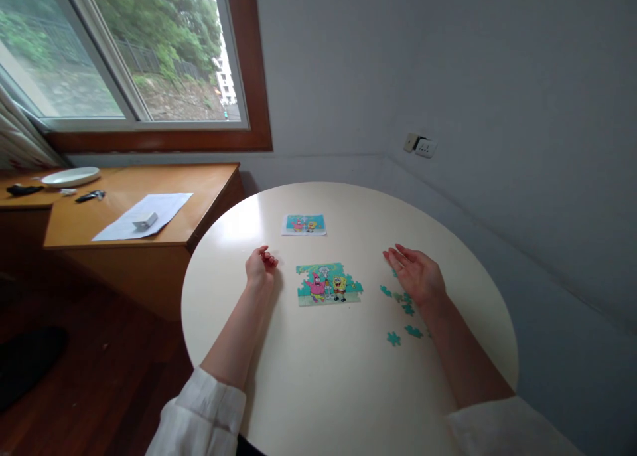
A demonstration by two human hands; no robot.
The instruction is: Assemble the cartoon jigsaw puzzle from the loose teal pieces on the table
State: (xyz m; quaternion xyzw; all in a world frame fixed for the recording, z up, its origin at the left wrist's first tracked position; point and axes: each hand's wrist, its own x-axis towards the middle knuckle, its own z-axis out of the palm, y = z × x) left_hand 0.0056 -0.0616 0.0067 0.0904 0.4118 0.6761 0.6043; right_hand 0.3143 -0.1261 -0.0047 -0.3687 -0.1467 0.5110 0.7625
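A partly assembled cartoon jigsaw puzzle [328, 284] lies in the middle of the round cream table [318, 376]. My left hand [260, 267] rests on the table just left of it, fingers curled in with nothing visible in them. My right hand [415, 273] lies to the puzzle's right, palm turned inward and fingers stretched out, empty. Several loose teal puzzle pieces [394, 338] are scattered beside and under my right wrist. A small reference picture card [304, 224] lies farther back on the table.
A wooden desk [209, 197] stands to the left under the window, carrying a paper sheet [119, 227] with a small box, a white plate [70, 176] and dark small items. Grey walls close in behind and right, with a socket [421, 147].
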